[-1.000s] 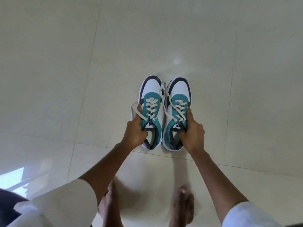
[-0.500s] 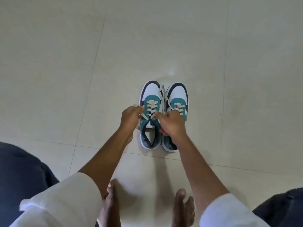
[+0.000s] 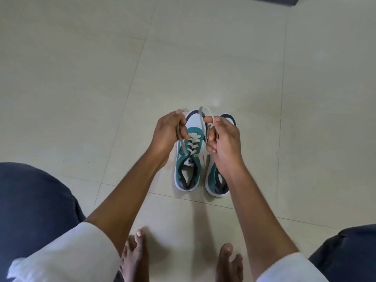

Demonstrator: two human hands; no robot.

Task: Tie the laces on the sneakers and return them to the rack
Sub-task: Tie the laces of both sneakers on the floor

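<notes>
Holding one lace end apiece, both hands are raised over the pair of sneakers on the pale tiled floor (image 3: 81,78). The left hand (image 3: 165,135) pinches the left lace end (image 3: 180,137), which runs down from its fingers to an eyelet on the left sneaker (image 3: 189,159). The right hand (image 3: 224,139) grips the right lace end (image 3: 207,112), which arcs up and over its thumb; its fingers are curled closed around the strand. The left sneaker, teal and white with a dark collar, sits toe pointing far, laced but not tied. The right sneaker (image 3: 215,180) stands just beside it on the right, mostly covered by the right hand and wrist. Two bare feet (image 3: 134,255) rest on the floor at the near edge, well apart from the sneakers' heels.
</notes>
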